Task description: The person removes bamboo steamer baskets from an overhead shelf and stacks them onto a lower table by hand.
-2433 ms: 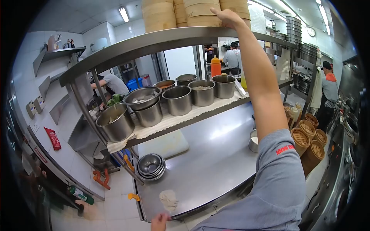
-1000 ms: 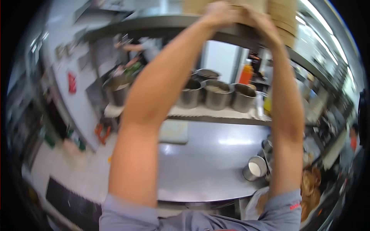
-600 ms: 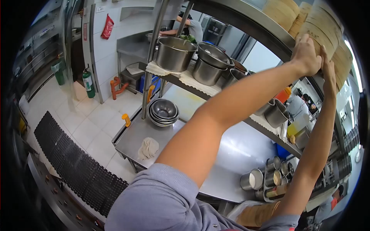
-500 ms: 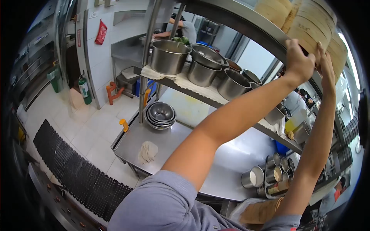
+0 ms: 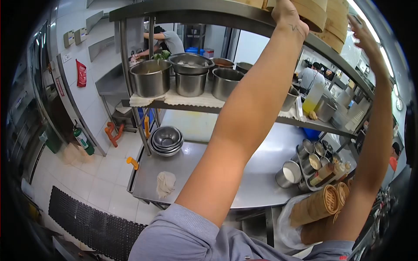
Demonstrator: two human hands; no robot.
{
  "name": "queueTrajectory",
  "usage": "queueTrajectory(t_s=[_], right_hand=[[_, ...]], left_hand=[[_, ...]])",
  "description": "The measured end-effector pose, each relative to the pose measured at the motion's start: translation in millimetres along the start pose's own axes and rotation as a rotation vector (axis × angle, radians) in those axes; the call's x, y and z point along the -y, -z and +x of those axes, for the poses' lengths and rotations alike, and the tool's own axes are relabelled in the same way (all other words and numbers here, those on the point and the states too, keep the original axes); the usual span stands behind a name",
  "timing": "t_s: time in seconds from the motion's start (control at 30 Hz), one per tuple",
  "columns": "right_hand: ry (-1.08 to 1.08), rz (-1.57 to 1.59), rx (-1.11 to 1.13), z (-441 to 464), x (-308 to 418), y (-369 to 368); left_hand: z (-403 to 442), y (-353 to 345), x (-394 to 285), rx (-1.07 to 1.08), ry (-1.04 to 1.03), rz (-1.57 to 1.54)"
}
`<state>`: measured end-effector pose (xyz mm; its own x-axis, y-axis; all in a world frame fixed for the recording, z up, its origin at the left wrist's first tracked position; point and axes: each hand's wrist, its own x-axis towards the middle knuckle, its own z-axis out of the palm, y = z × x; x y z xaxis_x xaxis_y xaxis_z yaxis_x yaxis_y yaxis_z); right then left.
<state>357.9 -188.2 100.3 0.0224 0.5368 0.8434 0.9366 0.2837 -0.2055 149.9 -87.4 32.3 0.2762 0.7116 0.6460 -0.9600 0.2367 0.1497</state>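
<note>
At the top edge, my left hand (image 5: 289, 16) is against a round bamboo steamer (image 5: 314, 12), its wrist bent back and its fingers mostly hidden or cut off by the frame. The steamer's dark underside shows above the steel shelf. My right hand (image 5: 365, 40) is raised beside another stack of bamboo steamers (image 5: 336, 27), with a gap between. Its fingers are stretched out and hold nothing that I can see.
Steel pots (image 5: 150, 78) line the middle shelf. On the worktop (image 5: 257, 191) are nested bowls (image 5: 167, 140), a cloth (image 5: 166, 184) and a container of white contents (image 5: 289, 173). More steamers (image 5: 315, 204) stand low right. A person (image 5: 167, 41) works behind the shelving.
My view has turned, so the shelf sits lower and further left. My right hand has come off the steamers and moved right. My left hand remains at a steamer.
</note>
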Motion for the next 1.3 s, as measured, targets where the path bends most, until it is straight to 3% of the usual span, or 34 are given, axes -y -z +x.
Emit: queueTrajectory(t_s=[0.17, 0.23, 0.37, 0.43, 0.53, 0.7, 0.73, 0.8, 0.83, 0.93, 1.03, 1.17, 1.3], right_hand=[[0.079, -0.257, -0.067, -27.6, 102.3, 42.6], [0.068, -0.361, -0.078, -42.0, 150.8, 50.6], [-0.034, -0.459, -0.068, -78.5, 205.5, 49.5], [-0.041, -0.387, -0.128, -117.7, 188.7, 46.3], [-0.070, -0.122, -0.229, -192.5, 115.9, 43.8], [-0.122, 0.358, -0.498, -374.8, 29.7, 72.8], [-0.085, 0.390, -0.552, -406.2, 29.2, 83.3], [-0.025, 0.372, -0.621, -459.7, 38.4, 105.8], [-0.025, 0.332, -0.635, -483.8, 41.8, 112.9], [-0.093, 0.165, -0.578, -526.8, 54.0, 118.8], [-0.137, 0.042, -0.683, -572.8, 51.9, 130.5], [-0.487, -0.122, -0.758, -679.8, 37.0, 128.0], [-0.737, -0.146, -0.884, -769.2, 10.7, 113.0]], left_hand=[[-5.8, 15.3, 2.1, 0.052, 0.019, -0.060], [-47.9, 13.9, -1.0, 0.259, -0.015, -0.052], [-92.8, 31.6, 24.3, 0.228, 0.068, -0.182], [-139.1, 38.3, 22.7, 0.182, 0.204, -0.243], [-198.5, 57.0, 16.7, 0.148, 0.242, -0.216], [-293.2, 141.7, 62.9, 0.278, 0.385, 0.225], [-302.9, 138.1, 61.2, 0.215, 0.550, 0.287], [-316.5, 119.8, 85.2, 0.216, 0.482, 0.149], [-321.9, 128.5, 102.3, 0.342, 0.541, 0.198], [-353.3, 133.3, 161.5, 0.356, 0.689, 0.154], [-393.0, 124.5, 210.3, 0.354, 0.789, 0.144], [-479.6, 148.9, 285.7, 0.139, 1.068, 0.118], [-540.8, 208.3, 381.5, 0.084, 1.286, 0.106]])
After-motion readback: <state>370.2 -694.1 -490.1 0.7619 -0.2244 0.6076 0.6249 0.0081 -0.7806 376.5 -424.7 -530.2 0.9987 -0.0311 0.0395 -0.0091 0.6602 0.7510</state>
